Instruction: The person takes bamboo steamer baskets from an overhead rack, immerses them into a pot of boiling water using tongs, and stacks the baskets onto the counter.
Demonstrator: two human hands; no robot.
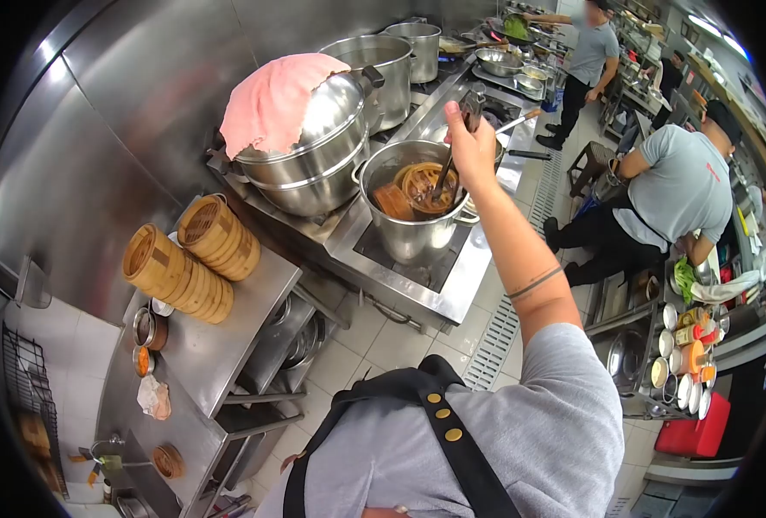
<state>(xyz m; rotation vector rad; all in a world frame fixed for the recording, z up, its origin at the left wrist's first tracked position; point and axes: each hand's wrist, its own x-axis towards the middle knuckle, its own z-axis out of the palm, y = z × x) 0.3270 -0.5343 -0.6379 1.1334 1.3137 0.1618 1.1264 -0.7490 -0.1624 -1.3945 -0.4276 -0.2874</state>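
Apron strap (439, 414) nearest, right hand (472, 148) grips tongs (442, 183) dipped into pot (409, 243), cloth-draped steamer (295, 187) just beside, left hand (386, 513) grip unclear.

Bright w/ 2 ceiling lights (705, 33) top R, glare on steel wall (145, 112), fisheye-bent edges, blk corners.

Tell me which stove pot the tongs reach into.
The steel stockpot with the bamboo steamer inside: tongs in the right hand reach into it. The cloth-topped steamer pot and rear stockpots have none.
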